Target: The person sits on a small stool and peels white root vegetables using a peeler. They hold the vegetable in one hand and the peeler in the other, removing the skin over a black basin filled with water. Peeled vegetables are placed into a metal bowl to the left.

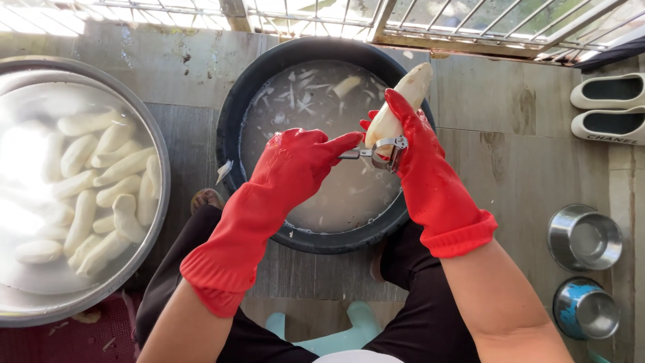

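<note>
Sunlit grey tiled floor [510, 154] beneath a barred window grille [470, 17], white slippers [608, 107] alongside.

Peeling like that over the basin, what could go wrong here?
1. The peeler blade sits right against the right hand holding the root; a slip might nick the glove.
2. The root looks wet, so it could slide out and splash into the black basin of cloudy water.
3. The left hand pinches only the handle tip, so control may be weak.

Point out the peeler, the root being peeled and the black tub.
peeler [386, 152], head view, on its metal head.
white root [403, 101], head view, mid-length on bare surface.
black tub [232, 121], head view, on left rim.
</note>
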